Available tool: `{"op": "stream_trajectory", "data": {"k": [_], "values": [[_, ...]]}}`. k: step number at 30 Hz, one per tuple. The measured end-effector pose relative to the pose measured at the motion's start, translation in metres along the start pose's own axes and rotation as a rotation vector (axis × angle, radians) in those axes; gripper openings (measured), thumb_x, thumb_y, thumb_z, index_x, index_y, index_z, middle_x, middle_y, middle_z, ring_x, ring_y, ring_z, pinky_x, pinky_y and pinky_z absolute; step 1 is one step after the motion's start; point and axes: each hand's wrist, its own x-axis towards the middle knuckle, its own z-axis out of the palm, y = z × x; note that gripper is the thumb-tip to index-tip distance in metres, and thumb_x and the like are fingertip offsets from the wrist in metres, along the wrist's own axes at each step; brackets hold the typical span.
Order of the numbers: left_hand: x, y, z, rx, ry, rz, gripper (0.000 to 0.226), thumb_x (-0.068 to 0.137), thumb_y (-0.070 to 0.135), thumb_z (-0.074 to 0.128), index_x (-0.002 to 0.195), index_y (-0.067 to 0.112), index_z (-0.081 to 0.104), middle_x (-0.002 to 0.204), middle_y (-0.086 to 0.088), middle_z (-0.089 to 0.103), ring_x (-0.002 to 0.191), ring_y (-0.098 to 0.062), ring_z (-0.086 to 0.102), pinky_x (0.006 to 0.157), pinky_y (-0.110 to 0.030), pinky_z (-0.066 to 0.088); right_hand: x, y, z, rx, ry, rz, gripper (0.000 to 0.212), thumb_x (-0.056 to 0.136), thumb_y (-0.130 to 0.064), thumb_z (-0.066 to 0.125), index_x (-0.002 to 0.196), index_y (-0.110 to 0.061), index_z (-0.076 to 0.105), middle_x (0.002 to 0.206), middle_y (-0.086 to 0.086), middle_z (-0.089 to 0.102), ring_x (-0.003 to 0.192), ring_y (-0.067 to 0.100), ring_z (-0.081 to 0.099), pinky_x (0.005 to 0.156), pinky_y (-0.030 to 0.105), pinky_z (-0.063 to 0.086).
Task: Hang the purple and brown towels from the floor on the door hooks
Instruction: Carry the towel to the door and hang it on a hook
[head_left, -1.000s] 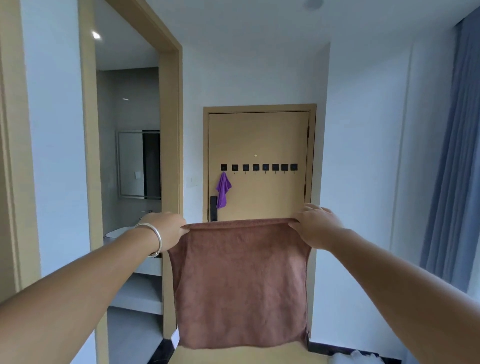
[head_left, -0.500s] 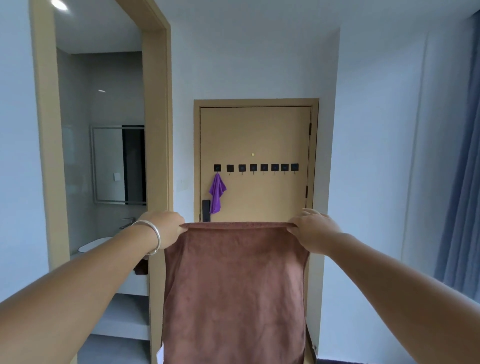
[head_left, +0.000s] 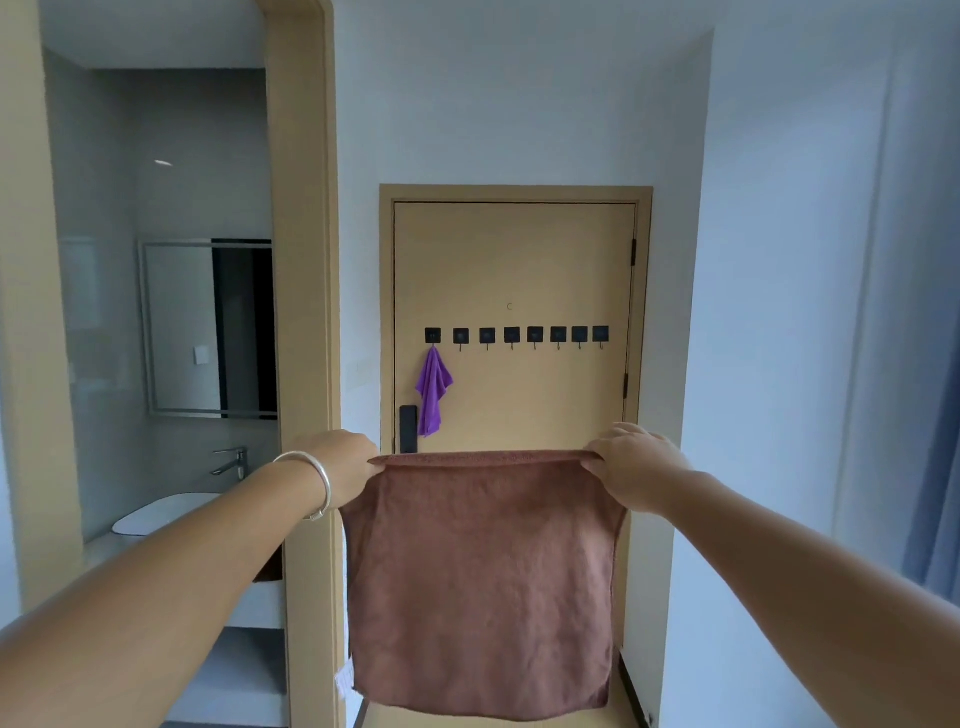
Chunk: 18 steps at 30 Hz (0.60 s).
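The brown towel (head_left: 480, 577) fills the lower middle of the frame, spread flat and hanging straight down like a square sheet. Its top edge is pulled taut and level, pinched at the left corner by the left hand (head_left: 340, 467) and at the right corner by the right hand (head_left: 636, 465). A small white tag shows at its lower left corner. The purple towel (head_left: 432, 391) is small in the middle of the frame, draped from the leftmost of eight black hooks (head_left: 511, 336) set in a row across the tan door (head_left: 514, 275). It hangs bunched, narrowing to a point at the hook.
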Motion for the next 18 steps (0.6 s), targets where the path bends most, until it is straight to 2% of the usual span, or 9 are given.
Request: {"op": "stream_trajectory", "data": {"k": [7, 14, 18], "values": [[0.08, -0.023, 0.035, 0.014, -0.019, -0.032, 0.039, 0.101, 0.039, 0.03, 0.077, 0.022, 0.054, 0.084, 0.002, 0.061, 0.075, -0.017, 0.055, 0.063, -0.029, 0.04, 0.086, 0.004, 0.044, -0.003, -0.012, -0.026, 0.04, 0.103, -0.042, 0.028, 0.128, -0.033, 0.057, 0.128, -0.009, 0.056, 0.13, 0.013, 0.037, 0.107, 0.036, 0.034], [0.188, -0.02, 0.059, -0.029, -0.007, -0.064, 0.04, 0.1, 0.041, 0.031, 0.067, 0.024, 0.046, 0.074, 0.004, 0.055, 0.072, -0.017, 0.055, 0.067, -0.032, 0.043, 0.198, 0.042, 0.09, -0.009, -0.007, -0.043, 0.038, 0.103, -0.04, 0.028, 0.13, -0.035, 0.055, 0.132, -0.008, 0.054, 0.133, 0.015, 0.035, 0.107, 0.037, 0.034], [0.254, -0.009, 0.071, -0.007, 0.014, -0.074, 0.038, 0.1, 0.044, 0.03, 0.075, 0.023, 0.05, 0.082, 0.004, 0.058, 0.079, -0.019, 0.058, 0.066, -0.03, 0.041, 0.258, 0.072, 0.113, 0.001, 0.005, -0.052, 0.038, 0.103, -0.04, 0.028, 0.128, -0.035, 0.056, 0.129, -0.009, 0.055, 0.131, 0.014, 0.037, 0.106, 0.036, 0.036]]}}
